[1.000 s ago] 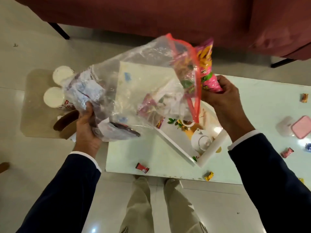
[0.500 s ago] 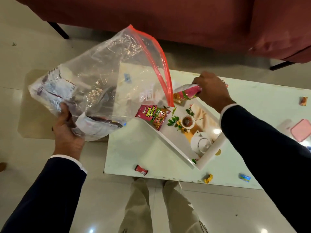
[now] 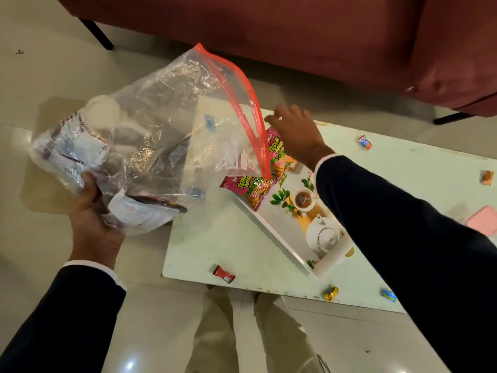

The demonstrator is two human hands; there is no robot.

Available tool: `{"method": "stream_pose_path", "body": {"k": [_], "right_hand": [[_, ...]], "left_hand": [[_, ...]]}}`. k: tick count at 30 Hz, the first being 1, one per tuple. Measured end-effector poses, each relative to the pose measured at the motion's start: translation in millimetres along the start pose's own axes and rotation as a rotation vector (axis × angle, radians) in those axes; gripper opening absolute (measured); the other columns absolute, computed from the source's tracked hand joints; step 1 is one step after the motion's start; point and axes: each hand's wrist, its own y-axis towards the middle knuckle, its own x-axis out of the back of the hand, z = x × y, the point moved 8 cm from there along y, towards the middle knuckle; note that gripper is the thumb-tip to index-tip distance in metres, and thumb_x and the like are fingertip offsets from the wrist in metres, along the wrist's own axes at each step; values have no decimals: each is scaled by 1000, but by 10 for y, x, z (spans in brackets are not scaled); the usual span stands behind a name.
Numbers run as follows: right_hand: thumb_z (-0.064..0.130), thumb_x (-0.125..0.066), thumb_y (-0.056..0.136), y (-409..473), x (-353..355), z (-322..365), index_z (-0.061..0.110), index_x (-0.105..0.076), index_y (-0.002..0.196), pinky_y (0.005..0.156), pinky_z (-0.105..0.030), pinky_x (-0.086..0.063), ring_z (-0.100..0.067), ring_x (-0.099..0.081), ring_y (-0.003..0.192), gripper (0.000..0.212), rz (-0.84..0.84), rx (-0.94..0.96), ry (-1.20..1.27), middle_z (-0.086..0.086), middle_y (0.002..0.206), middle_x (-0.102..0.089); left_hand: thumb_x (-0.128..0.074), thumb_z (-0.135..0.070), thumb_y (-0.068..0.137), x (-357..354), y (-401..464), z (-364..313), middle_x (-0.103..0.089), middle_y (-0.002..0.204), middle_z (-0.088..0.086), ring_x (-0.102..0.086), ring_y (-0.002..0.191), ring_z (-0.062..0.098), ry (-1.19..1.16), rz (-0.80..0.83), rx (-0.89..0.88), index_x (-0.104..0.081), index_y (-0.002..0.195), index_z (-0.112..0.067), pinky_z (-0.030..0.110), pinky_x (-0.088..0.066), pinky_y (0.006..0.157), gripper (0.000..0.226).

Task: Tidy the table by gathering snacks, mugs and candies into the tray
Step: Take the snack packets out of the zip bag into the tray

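Observation:
My left hand [image 3: 92,216] grips the bottom corner of a clear plastic bag [image 3: 150,146] with a red zip edge, held up over the table's left end. A white tray [image 3: 277,232] printed with a teapot lies on the pale green table [image 3: 215,251]. Two pink snack packets lie in the tray's far end: one [image 3: 251,188] flat, the other [image 3: 279,157] just under my right hand [image 3: 295,133]. That hand hovers over the tray with fingers spread and nothing in it. Wrapped candies lie loose on the table: red [image 3: 223,274], gold [image 3: 330,293], blue [image 3: 388,295].
More candies [image 3: 365,142] [image 3: 486,177] lie at the table's far right, near a pink lidded box [image 3: 482,223]. A maroon sofa [image 3: 295,36] stands behind the table. White mugs [image 3: 103,114] show blurred through the bag, on a low stand at left. My legs stand at the table's near edge.
My right hand took a pink snack packet from the bag, set it in the tray and let go. A first packet dropped into the tray. The bag swung left and up.

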Motion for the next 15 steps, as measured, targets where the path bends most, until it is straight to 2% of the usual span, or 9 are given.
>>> {"method": "stream_pose_path", "body": {"k": [1,3,5,7,8,12,15], "right_hand": [[3,-69,81,-74,1,-145,16,-54,133,93,-46,-49,-34,-54,115,56,-39,-153,155,-12,130,-53],[23,-71,84,-303,-144,-416,16,-53,133,95,-48,-47,-34,-53,119,53,-32,-447,393,-11,133,-52],[48,-72,84,-518,-448,-489,15,-48,139,99,-51,-46,-35,-49,125,69,145,-580,515,-12,140,-48],[60,-74,78,-619,-672,-408,16,-41,145,100,-52,-48,-35,-47,129,87,287,-559,553,-12,144,-44],[61,-75,77,-614,-730,-363,17,-39,147,100,-52,-50,-35,-47,129,90,301,-531,556,-12,144,-44],[48,-76,83,-472,-773,-197,19,-39,148,99,-51,-52,-38,-52,124,80,255,-447,633,-14,140,-45],[49,-77,82,-485,-698,-264,16,-37,148,100,-52,-51,-37,-53,127,84,232,-561,586,-14,145,-44]], "left_hand": [[-40,-48,108,31,12,-2,-34,164,10,-42,146,33,-8,-9,3,-32,159,-17,63,-24,119,60],[-40,-47,108,55,23,2,-35,164,9,-42,146,33,-13,-13,12,-31,159,-17,62,-24,119,59],[-38,-49,108,59,34,18,-38,163,9,-41,146,34,14,4,24,-34,159,-19,62,-23,119,59],[-36,-51,108,75,50,31,-39,162,9,-41,146,33,38,18,32,-35,158,-19,62,-23,119,60],[-36,-52,107,97,59,32,-39,162,10,-41,146,33,43,18,33,-36,158,-19,62,-23,119,61],[-36,-55,106,134,75,9,-39,162,13,-41,146,35,77,34,34,-37,158,-15,62,-24,118,65],[-39,-52,107,151,102,5,-41,161,11,-44,145,33,60,39,36,-38,157,-17,61,-27,118,61]]}}
